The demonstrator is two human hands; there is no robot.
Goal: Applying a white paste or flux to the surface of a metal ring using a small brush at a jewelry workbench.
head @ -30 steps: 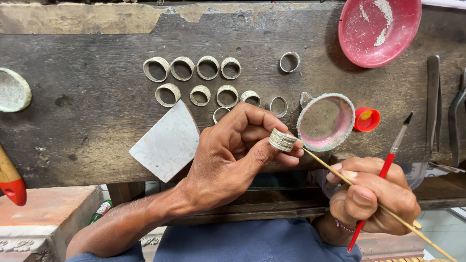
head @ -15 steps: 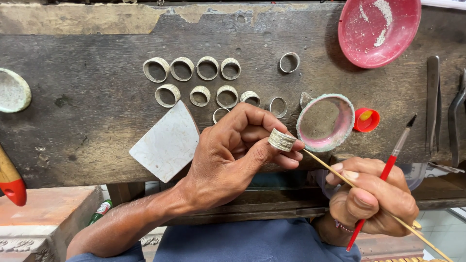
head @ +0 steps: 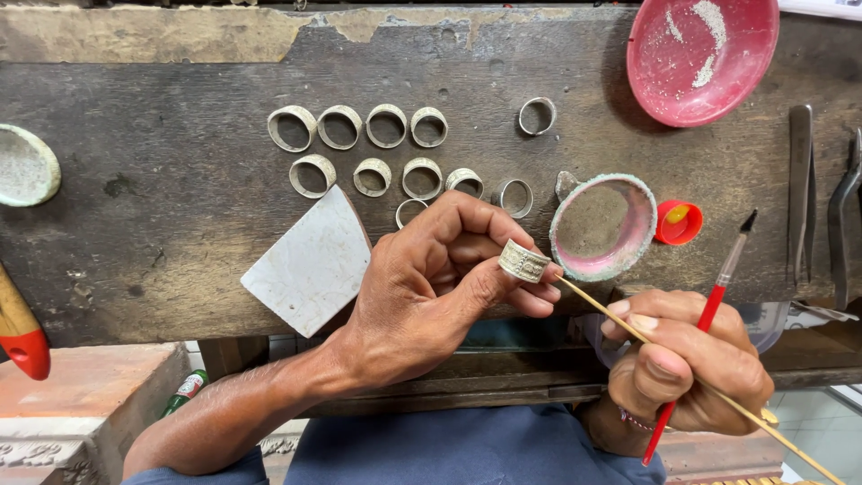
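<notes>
Barely anything has shifted over the last second. Loose rings [head: 368, 148] lie in two rows on the bench [head: 162, 224], untouched, beside a white tile [head: 310, 265]. Left hand [head: 431, 287] stays pinched on a patterned ring [head: 523, 260], unmoved. Right hand [head: 687, 368] stays closed around a thin stick [head: 593, 304], tip at the ring, and a red brush [head: 709, 314], which has tilted slightly. So the fine work at the ring goes on.
</notes>
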